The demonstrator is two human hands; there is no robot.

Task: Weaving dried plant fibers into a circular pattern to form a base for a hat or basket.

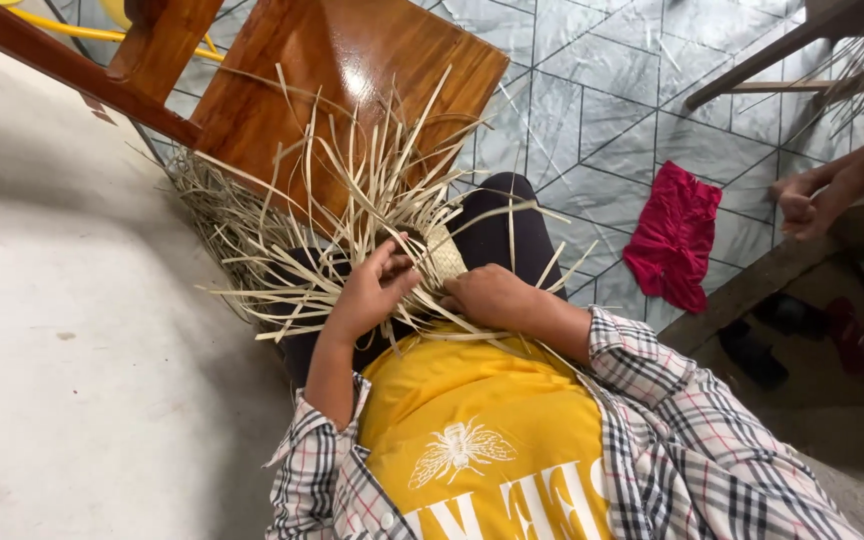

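You are weaving: your left hand (367, 290) is pinching palm strips (352, 200), your right hand (487, 295) is pressing flat on the woven piece (444, 252) lying on your lap. Next move probably calls for tucking one strip tight.

From my feed the scene is evenly lit by soft daylight, bright without harsh contrast. A white glare spot sits on the polished wooden chair seat (352, 80) beyond the hands, and the tiled floor (592, 110) beyond them carries a dull sheen. The pale wall (62, 330) to the left of the left hand (367, 290) looks slightly washed out. Shadows are weak and diffuse, deepest under the bench (812, 340) far right of the right hand (487, 295). Focus holds centrally; edges stretch and soften slightly.
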